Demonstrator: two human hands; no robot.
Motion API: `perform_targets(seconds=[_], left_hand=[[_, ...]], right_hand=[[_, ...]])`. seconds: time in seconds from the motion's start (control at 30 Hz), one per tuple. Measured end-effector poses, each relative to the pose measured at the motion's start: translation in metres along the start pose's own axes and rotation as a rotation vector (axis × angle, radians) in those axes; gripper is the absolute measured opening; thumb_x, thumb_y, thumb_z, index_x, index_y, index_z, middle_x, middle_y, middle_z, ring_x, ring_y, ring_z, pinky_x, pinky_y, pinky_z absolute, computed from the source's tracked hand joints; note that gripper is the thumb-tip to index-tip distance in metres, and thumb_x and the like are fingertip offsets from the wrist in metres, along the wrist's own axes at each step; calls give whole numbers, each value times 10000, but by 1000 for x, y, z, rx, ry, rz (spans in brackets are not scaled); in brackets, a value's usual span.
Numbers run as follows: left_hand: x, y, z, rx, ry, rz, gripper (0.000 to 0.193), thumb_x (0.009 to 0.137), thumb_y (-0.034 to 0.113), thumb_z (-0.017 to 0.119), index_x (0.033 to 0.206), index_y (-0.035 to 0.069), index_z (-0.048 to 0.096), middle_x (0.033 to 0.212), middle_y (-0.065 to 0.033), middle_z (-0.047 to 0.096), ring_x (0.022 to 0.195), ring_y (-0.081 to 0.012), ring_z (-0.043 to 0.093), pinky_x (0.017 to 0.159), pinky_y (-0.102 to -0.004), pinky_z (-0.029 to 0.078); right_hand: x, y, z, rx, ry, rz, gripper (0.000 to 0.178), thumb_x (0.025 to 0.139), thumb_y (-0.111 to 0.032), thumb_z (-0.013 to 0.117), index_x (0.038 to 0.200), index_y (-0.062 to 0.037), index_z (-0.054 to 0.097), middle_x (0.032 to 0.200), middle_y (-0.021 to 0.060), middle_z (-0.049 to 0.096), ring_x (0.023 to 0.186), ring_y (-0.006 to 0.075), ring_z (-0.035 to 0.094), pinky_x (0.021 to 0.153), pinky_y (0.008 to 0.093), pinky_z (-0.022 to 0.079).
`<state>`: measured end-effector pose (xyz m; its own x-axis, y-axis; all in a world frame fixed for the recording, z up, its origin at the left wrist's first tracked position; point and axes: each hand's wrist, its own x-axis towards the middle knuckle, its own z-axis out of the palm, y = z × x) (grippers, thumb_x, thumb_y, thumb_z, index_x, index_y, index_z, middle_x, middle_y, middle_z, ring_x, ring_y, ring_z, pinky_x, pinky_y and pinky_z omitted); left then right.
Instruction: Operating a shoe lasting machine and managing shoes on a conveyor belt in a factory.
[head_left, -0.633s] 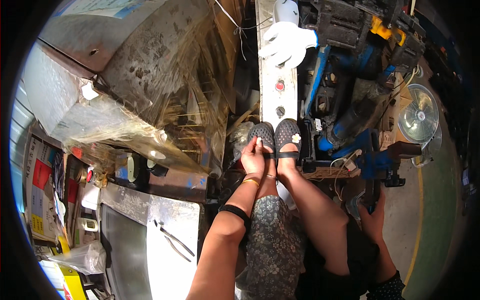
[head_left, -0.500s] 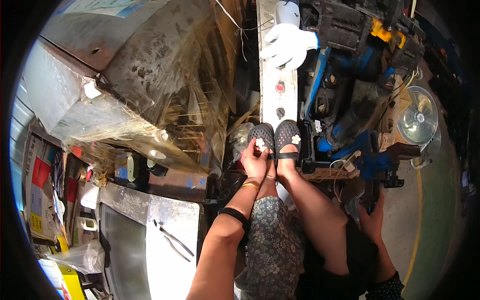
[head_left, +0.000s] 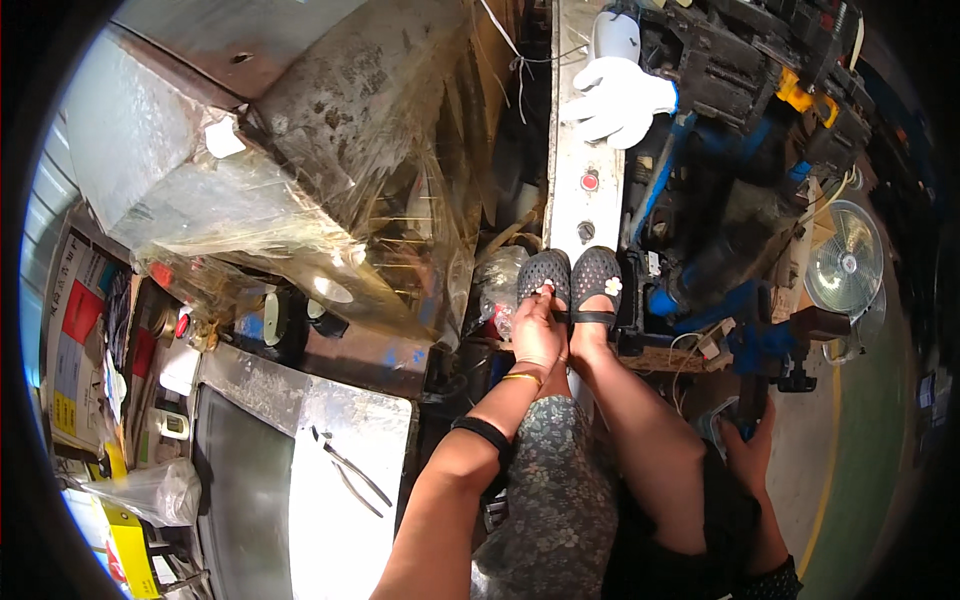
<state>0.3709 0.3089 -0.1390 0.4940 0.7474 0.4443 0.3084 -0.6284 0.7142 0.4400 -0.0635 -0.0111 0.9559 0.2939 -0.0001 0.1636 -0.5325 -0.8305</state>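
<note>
Metal sheeting [head_left: 300, 480] lies at the near left, with a pair of pliers [head_left: 350, 475] resting on its bright top. Farther off, a large grey metal housing [head_left: 290, 110] is wrapped in crumpled clear plastic film [head_left: 270, 225].

Near the middle, the left hand [head_left: 538, 335] is laid over the left shoe [head_left: 543, 280], fingers curled loosely around the instep; whether the shoe is gripped or merely touched cannot be told. A gold bangle [head_left: 522, 378] is worn at that wrist and a black band [head_left: 485, 433] farther up the forearm. Both shoes are dark grey, rounded and perforated with small holes, each marked by a small pale ornament; the right shoe [head_left: 597, 283] sits just beside the left one, touching it, both set against a vertical steel panel [head_left: 580, 190].

A white glove [head_left: 620, 100] is seen on the far part of that panel.

At the near right, the right hand [head_left: 745, 455] is closed around a dark handle [head_left: 752, 405] below a blue clamp-like part [head_left: 765, 345]. A round fan [head_left: 845, 265] stands at the far right.
</note>
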Motion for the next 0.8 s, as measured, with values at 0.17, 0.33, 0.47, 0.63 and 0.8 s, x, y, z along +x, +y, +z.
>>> perform_targets(seconds=[0.17, 0.33, 0.47, 0.63, 0.8], left_hand=[[0, 6, -5, 0, -104, -98, 472, 758, -10, 634, 1226, 47, 644, 1041, -164, 621, 956, -353, 613, 836, -402, 505], [-2, -4, -1, -18, 36, -178, 406, 888, 35, 583, 1288, 100, 606, 1060, -176, 595, 940, -332, 615, 871, -395, 502], [-4, -9, 0, -172, 40, -242, 415, 872, 1, 614, 1274, 101, 626, 1048, -161, 599, 942, -294, 612, 885, -362, 492], [-9, -17, 0, -188, 38, -165, 368, 874, 0, 616, 1221, 111, 671, 1007, -147, 611, 913, -281, 612, 864, -344, 491], [-5, -7, -6, -93, -25, -42, 406, 836, 2, 614, 1225, 110, 665, 951, -123, 613, 875, -313, 611, 814, -380, 505]], right_hand=[[3, 12, -3, -123, 23, -44, 787, 783, -111, 673, 1461, 2, 290, 1219, 182, 546, 1059, 255, 559, 918, 348, 451], [3, 7, -2, -109, 20, -80, 780, 778, -97, 668, 1456, 0, 295, 1237, 184, 530, 1079, 260, 542, 934, 351, 440], [1, 7, -4, -114, 24, -60, 762, 779, -93, 666, 1449, -16, 311, 1230, 177, 530, 1075, 252, 538, 924, 348, 443], [1, 6, 1, -97, 12, -29, 750, 780, -93, 664, 1442, -20, 320, 1201, 172, 542, 1058, 254, 544, 914, 352, 448], [0, -7, -2, -103, 14, -38, 745, 775, -88, 661, 1438, -22, 328, 1170, 171, 561, 1026, 247, 559, 888, 352, 460]])
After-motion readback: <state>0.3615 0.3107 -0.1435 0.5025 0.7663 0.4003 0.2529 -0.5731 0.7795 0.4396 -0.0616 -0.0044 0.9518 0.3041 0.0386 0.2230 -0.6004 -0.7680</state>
